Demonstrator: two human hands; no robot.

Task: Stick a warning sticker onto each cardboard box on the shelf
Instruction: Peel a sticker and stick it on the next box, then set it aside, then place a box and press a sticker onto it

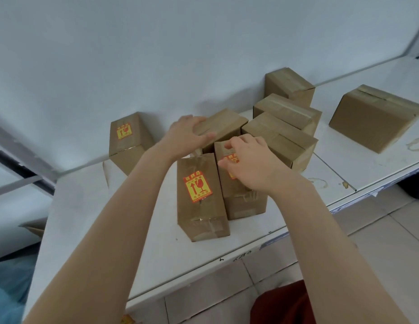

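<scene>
Several brown cardboard boxes stand on a white shelf [86, 206]. The front box [199, 206] carries a yellow and red warning sticker [197, 187] on top. A far-left box [127, 146] also bears a sticker [124, 131]. My left hand [187, 134] rests on the near end of a plain box [223, 127], fingers curled over its edge. My right hand [248, 160] lies flat on a box [241, 199] beside the front one, covering most of its sticker [230, 159]; only a corner shows.
Plain boxes stand behind: one [283, 141] to the right of my hands, two more [288, 111] [289, 85] near the wall, and a wider one [374, 118] at far right. The shelf's front edge runs diagonally above a tiled floor [379, 242]. A dark red object [285, 305] sits below.
</scene>
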